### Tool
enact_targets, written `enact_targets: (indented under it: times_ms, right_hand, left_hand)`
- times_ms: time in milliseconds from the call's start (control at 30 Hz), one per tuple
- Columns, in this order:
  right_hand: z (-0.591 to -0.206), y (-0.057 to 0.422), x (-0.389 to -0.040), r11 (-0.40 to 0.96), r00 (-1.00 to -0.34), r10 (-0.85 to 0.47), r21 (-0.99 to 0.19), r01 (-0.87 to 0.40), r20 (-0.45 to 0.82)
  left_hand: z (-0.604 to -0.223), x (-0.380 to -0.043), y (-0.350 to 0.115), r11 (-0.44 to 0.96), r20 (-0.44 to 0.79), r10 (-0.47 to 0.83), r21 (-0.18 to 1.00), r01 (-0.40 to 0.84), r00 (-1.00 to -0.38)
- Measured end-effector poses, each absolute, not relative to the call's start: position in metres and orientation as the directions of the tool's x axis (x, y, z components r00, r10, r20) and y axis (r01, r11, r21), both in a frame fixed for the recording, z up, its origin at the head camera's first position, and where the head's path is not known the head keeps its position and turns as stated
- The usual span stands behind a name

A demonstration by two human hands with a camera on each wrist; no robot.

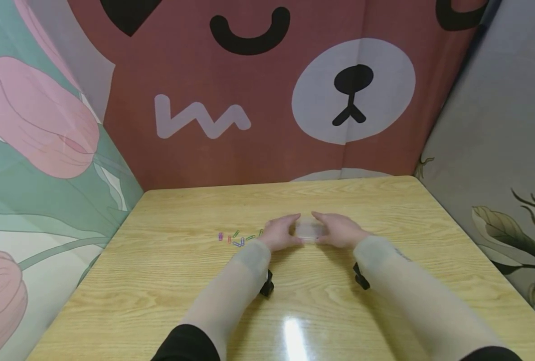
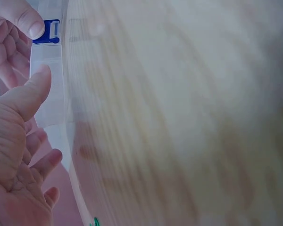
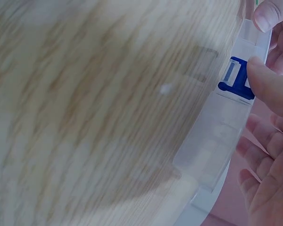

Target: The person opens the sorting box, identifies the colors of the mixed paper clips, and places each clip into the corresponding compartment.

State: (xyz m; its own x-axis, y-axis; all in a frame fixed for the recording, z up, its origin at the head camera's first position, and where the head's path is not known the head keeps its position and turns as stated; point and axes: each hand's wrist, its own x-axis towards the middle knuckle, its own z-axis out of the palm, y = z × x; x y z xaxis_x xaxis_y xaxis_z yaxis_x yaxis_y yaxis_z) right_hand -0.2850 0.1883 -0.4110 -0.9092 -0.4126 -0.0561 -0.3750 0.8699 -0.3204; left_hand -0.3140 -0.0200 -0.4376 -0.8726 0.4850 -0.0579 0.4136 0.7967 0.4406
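Observation:
A clear plastic box (image 1: 309, 230) with a blue latch (image 3: 237, 78) on its front lies between my two hands over the table. My right hand (image 1: 341, 230) holds it from the right, the thumb pressed at the latch and the fingers curled loosely behind the box. On the other side my left hand (image 1: 280, 232) holds the box's left end between thumb and fingers. Its thumb (image 2: 35, 92) lies along the front face in the left wrist view, while the lower fingers spread free below. The contents of the box are hidden by blur.
Left of the left hand, several small coloured clips lie on the wooden table (image 1: 168, 281), among them a purple piece (image 1: 220, 236) and a red one (image 1: 229, 239). A brown bear-print cloth (image 1: 267, 160) hangs behind the table; patterned cloths flank both sides.

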Motion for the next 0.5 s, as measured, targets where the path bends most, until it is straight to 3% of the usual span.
enact_targets:
  times_ms: [500]
  right_hand:
    - [-0.411,0.170,-0.292,0.866,-0.898,-0.431,-0.319,-0.385,-0.085]
  left_hand:
    - [-0.445,-0.319,-0.027,0.823,-0.042,0.475,0.375,0.426,-0.879]
